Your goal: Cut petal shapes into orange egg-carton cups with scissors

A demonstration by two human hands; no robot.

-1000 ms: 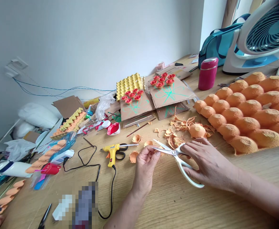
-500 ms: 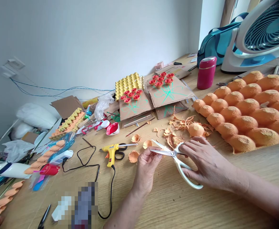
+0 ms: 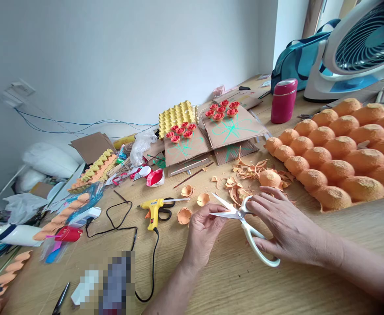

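My right hand (image 3: 285, 227) is closed around the white handles of a pair of scissors (image 3: 239, 215), thumb in the lower loop. The blades stand apart and point left, the lower one across the fingertips of my left hand (image 3: 201, 236). Those fingers pinch a small piece of orange egg carton (image 3: 232, 207), mostly hidden by the fingers and blades. Left of that hand lie cut orange cups, one petal-shaped (image 3: 184, 215), one plain (image 3: 203, 200) and a smaller one (image 3: 187, 190). Beyond the scissors is a heap of orange scraps (image 3: 241, 186) with an uncut cup (image 3: 270, 178).
A large orange egg tray (image 3: 334, 168) fills the right side. A yellow glue gun (image 3: 153, 210) with a black cord lies at left, near black-handled scissors (image 3: 165, 213). Red paper flowers (image 3: 218, 116) stand on cardboard (image 3: 234, 131) behind. A fan (image 3: 336, 57) and magenta flask (image 3: 284, 101) stand back right.
The scissor blades have spread wider, with the lower handle loop moving down. My left hand has shifted slightly right, closer to the scissors' pivot.
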